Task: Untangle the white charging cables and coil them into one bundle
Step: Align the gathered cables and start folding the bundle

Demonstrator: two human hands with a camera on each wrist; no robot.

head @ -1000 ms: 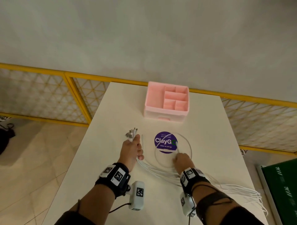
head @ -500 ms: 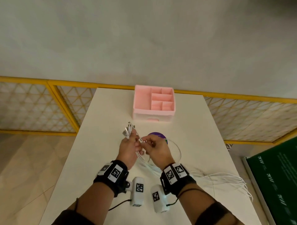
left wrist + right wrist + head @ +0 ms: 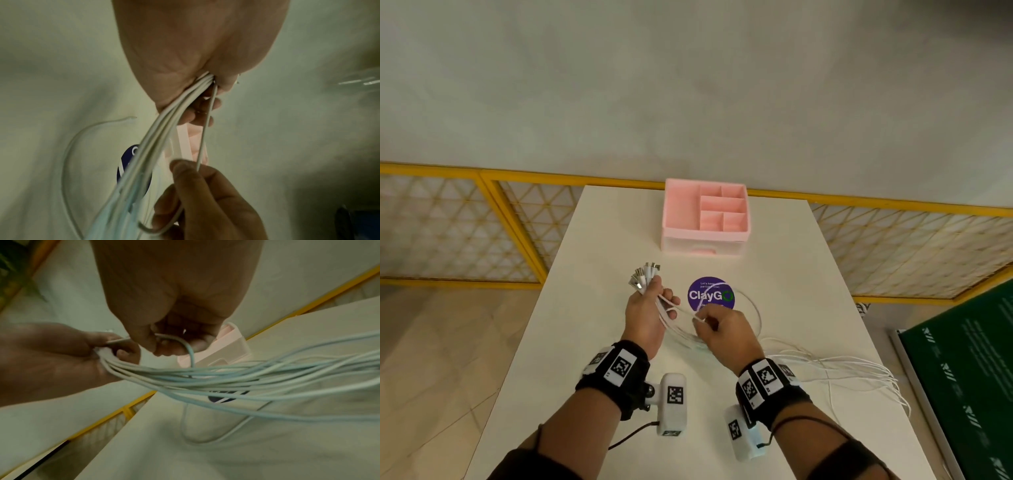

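The cables trail blurred past the table's right edge, their far ends hidden; the sticker's small print is unreadable.

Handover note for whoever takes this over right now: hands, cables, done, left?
Left hand: grips the gathered white cables just below their plugs, lifted above the table.
Right hand: pinches a single cable close to the left hand.
Cables: one loop lies by the purple sticker; loose tails trail to the table's right edge.
Done: plug ends collected in one hand.
Left: draw in the tails, coil everything into one bundle.
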